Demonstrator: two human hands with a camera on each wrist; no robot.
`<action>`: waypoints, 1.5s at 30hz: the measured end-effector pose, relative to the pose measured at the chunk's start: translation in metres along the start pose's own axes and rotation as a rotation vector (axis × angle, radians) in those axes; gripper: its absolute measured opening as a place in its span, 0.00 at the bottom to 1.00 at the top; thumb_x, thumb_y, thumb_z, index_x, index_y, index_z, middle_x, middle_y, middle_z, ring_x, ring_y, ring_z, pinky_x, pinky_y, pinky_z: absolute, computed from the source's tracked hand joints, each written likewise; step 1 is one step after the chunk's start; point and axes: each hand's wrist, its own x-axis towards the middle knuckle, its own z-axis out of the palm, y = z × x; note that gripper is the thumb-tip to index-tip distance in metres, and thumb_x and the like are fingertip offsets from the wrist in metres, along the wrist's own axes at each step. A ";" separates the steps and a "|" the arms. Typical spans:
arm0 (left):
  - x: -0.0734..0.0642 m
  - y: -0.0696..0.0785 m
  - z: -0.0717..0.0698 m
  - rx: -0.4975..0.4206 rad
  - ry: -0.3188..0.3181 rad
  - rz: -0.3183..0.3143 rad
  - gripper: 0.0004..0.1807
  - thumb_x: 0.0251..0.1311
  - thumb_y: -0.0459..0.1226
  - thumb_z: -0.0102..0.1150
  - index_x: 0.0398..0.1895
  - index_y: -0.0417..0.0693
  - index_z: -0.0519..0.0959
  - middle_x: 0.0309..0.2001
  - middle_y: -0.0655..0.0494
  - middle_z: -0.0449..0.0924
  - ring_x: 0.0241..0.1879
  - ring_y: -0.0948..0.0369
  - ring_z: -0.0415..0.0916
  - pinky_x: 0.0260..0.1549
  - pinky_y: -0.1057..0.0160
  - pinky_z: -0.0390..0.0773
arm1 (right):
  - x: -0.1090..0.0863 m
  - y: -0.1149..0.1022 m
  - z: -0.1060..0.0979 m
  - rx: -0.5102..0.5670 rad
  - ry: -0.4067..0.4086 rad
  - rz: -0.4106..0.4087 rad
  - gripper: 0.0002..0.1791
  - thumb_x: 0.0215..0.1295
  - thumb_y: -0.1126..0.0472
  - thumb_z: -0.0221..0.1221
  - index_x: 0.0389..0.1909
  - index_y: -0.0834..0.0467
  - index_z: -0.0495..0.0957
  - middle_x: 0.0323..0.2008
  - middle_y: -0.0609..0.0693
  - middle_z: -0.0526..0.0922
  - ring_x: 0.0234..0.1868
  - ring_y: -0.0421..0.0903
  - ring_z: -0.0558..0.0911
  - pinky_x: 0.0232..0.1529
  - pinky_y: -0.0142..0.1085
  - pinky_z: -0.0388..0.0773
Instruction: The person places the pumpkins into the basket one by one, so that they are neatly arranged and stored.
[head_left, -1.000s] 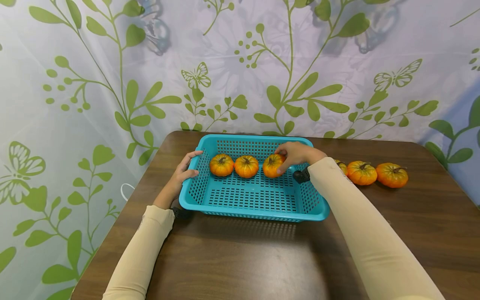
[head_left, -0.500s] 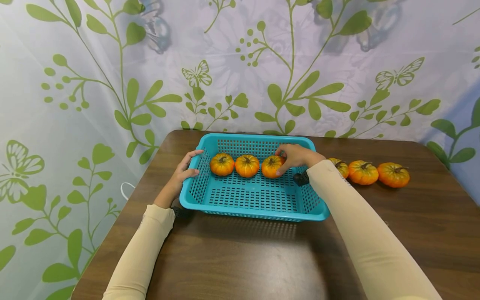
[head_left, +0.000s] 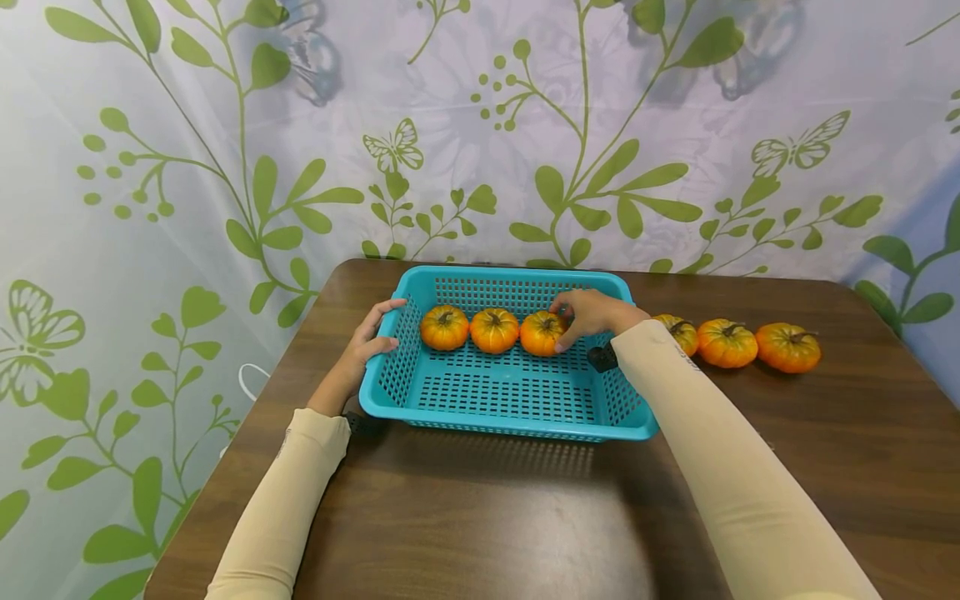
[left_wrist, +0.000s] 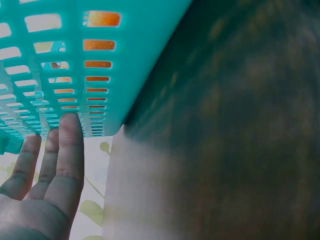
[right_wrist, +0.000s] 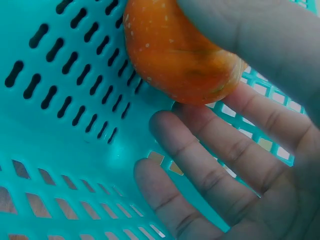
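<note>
Fourth table pumpkin half behind sleeve

The head camera looks forward and down over the desk at the teal basket. The left wrist camera sits close outside the basket's left wall, facing it; the right wrist camera peers inside the basket at close range.

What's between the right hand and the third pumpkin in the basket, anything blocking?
Nothing visible. The right hand already grips the third pumpkin inside the teal basket; the other two pumpkins sit to its left, clear of the fingers.
</note>
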 end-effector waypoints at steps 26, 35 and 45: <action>0.002 0.000 -0.001 0.009 0.000 0.002 0.40 0.64 0.32 0.47 0.82 0.37 0.57 0.79 0.31 0.57 0.66 0.37 0.66 0.53 0.62 0.79 | -0.004 -0.002 -0.002 0.030 -0.004 0.033 0.41 0.62 0.58 0.78 0.73 0.65 0.72 0.66 0.71 0.79 0.71 0.71 0.71 0.69 0.62 0.71; 0.002 0.000 0.000 0.011 0.012 -0.014 0.40 0.63 0.33 0.48 0.82 0.39 0.58 0.80 0.34 0.57 0.67 0.37 0.65 0.53 0.61 0.79 | -0.012 -0.005 -0.006 0.063 0.020 0.007 0.41 0.64 0.58 0.77 0.75 0.65 0.71 0.68 0.71 0.77 0.69 0.69 0.75 0.66 0.61 0.74; 0.002 -0.001 -0.001 0.007 0.008 -0.011 0.40 0.64 0.33 0.48 0.82 0.38 0.57 0.81 0.34 0.56 0.69 0.37 0.65 0.54 0.61 0.79 | -0.033 -0.006 -0.009 0.173 0.090 -0.100 0.35 0.72 0.58 0.70 0.74 0.68 0.71 0.67 0.71 0.77 0.66 0.69 0.79 0.63 0.58 0.78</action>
